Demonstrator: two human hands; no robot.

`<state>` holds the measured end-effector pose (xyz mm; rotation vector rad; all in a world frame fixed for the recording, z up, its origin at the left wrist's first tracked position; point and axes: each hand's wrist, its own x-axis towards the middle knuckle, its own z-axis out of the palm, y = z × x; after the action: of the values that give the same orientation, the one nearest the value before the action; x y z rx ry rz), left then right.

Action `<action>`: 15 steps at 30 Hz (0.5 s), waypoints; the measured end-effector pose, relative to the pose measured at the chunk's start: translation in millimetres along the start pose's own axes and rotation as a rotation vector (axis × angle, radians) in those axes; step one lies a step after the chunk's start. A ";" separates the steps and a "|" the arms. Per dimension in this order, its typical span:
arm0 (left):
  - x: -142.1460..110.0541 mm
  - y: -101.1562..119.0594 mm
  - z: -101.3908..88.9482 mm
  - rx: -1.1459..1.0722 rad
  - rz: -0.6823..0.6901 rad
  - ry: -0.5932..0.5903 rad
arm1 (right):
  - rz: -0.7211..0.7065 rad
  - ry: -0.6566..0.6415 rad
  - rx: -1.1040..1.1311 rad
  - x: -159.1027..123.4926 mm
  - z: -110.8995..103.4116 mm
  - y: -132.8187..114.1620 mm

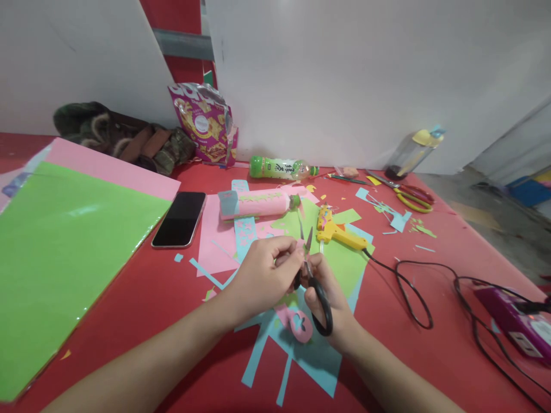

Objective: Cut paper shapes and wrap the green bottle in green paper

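A small piece of pink paper [300, 244] is pinched in the fingers of my left hand [269, 269]. My right hand [329, 301] grips black-handled scissors [322, 307], whose blades point away from me and stand apart close to the pink piece. Below my hands lie blue and green paper sheets [321, 367] and a pink cut-out [300, 327] with a hole in it. Just beyond sits a bottle wrapped in pink paper [262, 203], on its side with a green cap. A yellow glue gun [340, 234] rests to the right of the scissor tips.
At left are a phone [179, 219] and green sheets [81, 229]. Behind stand a snack bag [206, 123], a lying green-labelled bottle [282, 168] and a clear bottle [411, 155]. Red-and-yellow scissors [413, 198] lie right. A black cable [424, 264] runs to a purple power strip [512, 321].
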<state>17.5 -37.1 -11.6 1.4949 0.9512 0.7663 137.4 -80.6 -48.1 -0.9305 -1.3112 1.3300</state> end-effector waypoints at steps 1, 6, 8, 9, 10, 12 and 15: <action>-0.1 -0.1 0.1 -0.008 -0.010 -0.004 | 0.004 0.002 -0.010 -0.3 -0.1 -0.5; -0.3 0.2 -0.1 0.000 -0.015 -0.003 | 0.021 0.017 -0.026 -2.1 -1.0 -0.2; -0.4 0.8 -0.3 0.022 -0.004 0.004 | 0.020 0.020 -0.025 -2.4 -1.1 0.9; -0.4 1.2 -0.4 0.036 0.004 0.009 | 0.021 0.022 -0.023 -2.4 -1.0 1.3; -0.3 1.6 -0.5 0.051 0.013 0.013 | 0.020 0.025 -0.021 -2.3 -1.0 1.7; -0.1 2.0 -0.6 0.077 0.031 0.018 | 0.026 0.033 -0.014 -1.9 -0.7 2.1; 0.7 2.3 -1.3 0.112 0.053 0.025 | 0.040 0.045 -0.003 -1.0 -0.5 2.1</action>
<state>17.0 -35.9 -9.2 1.6168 0.9899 0.7821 137.8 -81.2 -50.4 -0.9873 -1.2666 1.3307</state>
